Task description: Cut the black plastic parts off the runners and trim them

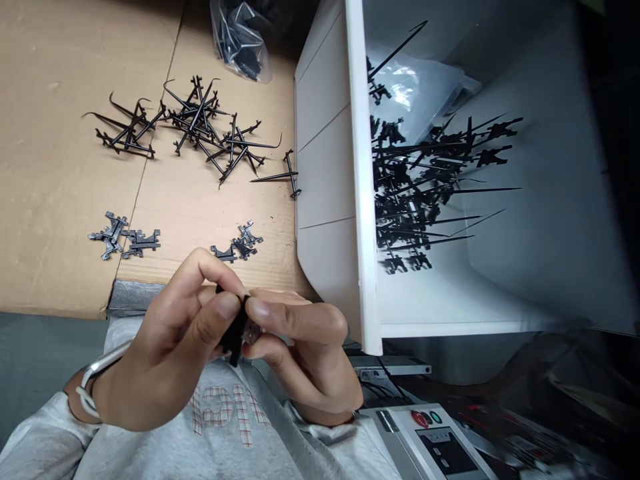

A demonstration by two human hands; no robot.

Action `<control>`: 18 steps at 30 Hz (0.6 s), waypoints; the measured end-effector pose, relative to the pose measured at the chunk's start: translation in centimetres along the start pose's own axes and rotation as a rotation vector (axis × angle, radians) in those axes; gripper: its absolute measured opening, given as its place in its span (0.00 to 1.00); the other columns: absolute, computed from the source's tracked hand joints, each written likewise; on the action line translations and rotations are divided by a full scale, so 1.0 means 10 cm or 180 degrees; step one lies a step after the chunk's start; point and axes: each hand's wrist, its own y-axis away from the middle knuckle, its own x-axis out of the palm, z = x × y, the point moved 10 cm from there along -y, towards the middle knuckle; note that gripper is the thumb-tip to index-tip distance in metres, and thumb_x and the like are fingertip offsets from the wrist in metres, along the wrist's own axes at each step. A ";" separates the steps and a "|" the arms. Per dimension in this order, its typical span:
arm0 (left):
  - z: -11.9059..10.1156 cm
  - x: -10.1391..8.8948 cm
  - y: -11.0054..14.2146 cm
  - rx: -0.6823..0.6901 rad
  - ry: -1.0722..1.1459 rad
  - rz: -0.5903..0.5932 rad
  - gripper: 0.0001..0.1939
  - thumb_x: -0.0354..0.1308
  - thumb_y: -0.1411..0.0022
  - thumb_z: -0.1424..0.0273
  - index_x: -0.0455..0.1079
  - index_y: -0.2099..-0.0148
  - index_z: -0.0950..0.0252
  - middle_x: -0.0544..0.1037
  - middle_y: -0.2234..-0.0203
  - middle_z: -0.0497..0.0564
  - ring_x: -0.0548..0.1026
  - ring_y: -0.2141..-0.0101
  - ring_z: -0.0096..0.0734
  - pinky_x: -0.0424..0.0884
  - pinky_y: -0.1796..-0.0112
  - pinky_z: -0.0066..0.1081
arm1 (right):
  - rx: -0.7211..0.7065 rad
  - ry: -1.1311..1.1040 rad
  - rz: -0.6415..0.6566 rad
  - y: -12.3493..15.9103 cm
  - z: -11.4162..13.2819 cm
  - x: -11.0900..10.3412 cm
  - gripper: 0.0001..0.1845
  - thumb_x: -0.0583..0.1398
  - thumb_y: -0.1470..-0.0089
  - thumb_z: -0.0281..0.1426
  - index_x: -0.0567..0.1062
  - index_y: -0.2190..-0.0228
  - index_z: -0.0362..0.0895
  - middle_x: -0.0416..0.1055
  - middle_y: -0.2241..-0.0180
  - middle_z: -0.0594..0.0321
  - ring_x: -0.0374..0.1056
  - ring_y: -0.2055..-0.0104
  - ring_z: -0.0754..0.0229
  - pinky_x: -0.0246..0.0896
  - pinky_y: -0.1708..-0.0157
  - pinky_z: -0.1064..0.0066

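- A small, narrow black plastic part (234,337) sits between the fingertips of both hands, in front of the chest; fingers cover much of it.
- The left hand (160,353) grips its left side between thumb and finger; a white band (89,400) circles that wrist.
- The right hand (313,347) pinches it from the other side.
- Just beyond the hands, two groups of small black notched brackets (245,248) lie on the brown cardboard-covered desk (50,200).
- Farther beyond, thin black rods with hooked tips and crossbars (197,119) lie heaped, with a clear plastic bag (243,37) past them.
- Right of the right hand stands a white plastic bin (325,167) holding many black rod-and-bracket pieces (400,173).
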 end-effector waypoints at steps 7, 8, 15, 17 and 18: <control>-0.03 -0.03 0.01 0.0051 -0.0149 -0.0076 0.12 0.61 0.24 0.57 0.69 0.60 0.57 0.62 0.81 0.41 0.57 0.81 0.24 0.55 0.79 0.25 | -0.0069 -0.0056 -0.0095 -0.03 0.02 -0.02 0.37 0.64 0.33 0.26 0.65 0.29 0.60 0.81 0.65 0.65 0.80 0.70 0.55 0.77 0.74 0.68; -0.03 -0.02 0.01 0.0049 -0.0143 -0.0057 0.12 0.60 0.24 0.58 0.69 0.60 0.57 0.62 0.81 0.40 0.57 0.81 0.24 0.54 0.79 0.25 | -0.0080 -0.0059 -0.0101 -0.03 0.02 -0.02 0.36 0.64 0.33 0.25 0.65 0.29 0.59 0.80 0.66 0.66 0.80 0.70 0.56 0.77 0.74 0.68; -0.05 0.02 -0.01 0.0142 -0.0030 0.0087 0.09 0.59 0.23 0.59 0.70 0.58 0.55 0.61 0.81 0.39 0.53 0.82 0.23 0.51 0.80 0.25 | -0.0060 -0.0032 -0.0114 -0.02 0.03 -0.02 0.32 0.62 0.29 0.28 0.65 0.29 0.58 0.83 0.61 0.62 0.83 0.63 0.54 0.82 0.68 0.66; -0.03 0.01 -0.01 0.0085 -0.0018 0.0082 0.09 0.60 0.23 0.59 0.70 0.58 0.54 0.61 0.81 0.39 0.54 0.81 0.23 0.51 0.80 0.25 | -0.0017 -0.0019 -0.0105 -0.01 0.02 -0.01 0.32 0.62 0.29 0.29 0.65 0.29 0.60 0.83 0.62 0.64 0.83 0.64 0.54 0.82 0.67 0.66; -0.02 0.01 -0.01 0.0049 -0.0013 0.0074 0.09 0.60 0.23 0.59 0.70 0.58 0.54 0.61 0.81 0.39 0.53 0.81 0.23 0.51 0.80 0.25 | -0.0042 -0.0028 -0.0099 0.00 0.03 -0.01 0.33 0.63 0.30 0.29 0.64 0.29 0.60 0.82 0.63 0.64 0.83 0.65 0.54 0.82 0.68 0.66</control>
